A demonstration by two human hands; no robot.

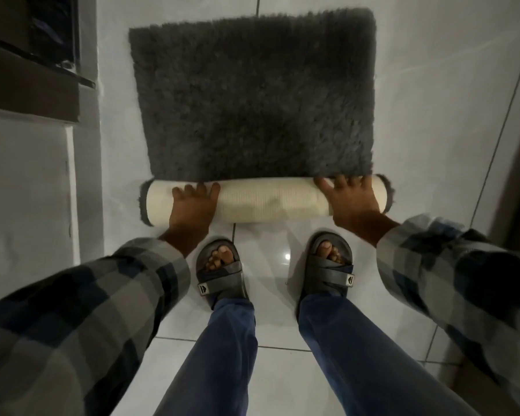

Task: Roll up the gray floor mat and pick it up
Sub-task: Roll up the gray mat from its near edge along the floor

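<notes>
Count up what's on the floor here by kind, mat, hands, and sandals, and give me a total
Gray floor mat, partly rolled: 1
Hands on the roll, left hand and right hand: 2
Dark sandals, left sandal and right sandal: 2
Total: 5

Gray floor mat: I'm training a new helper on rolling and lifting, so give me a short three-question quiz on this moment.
1. True or false: the gray floor mat is fully rolled.
2. Which colour faces out on the rolled part? A) cream B) red C) green
3. Where do the left hand and right hand rest?

Key:
1. False; most of it lies flat on the tiled floor.
2. A.
3. Flat on the roll, one near each end, just ahead of the sandals.
</notes>
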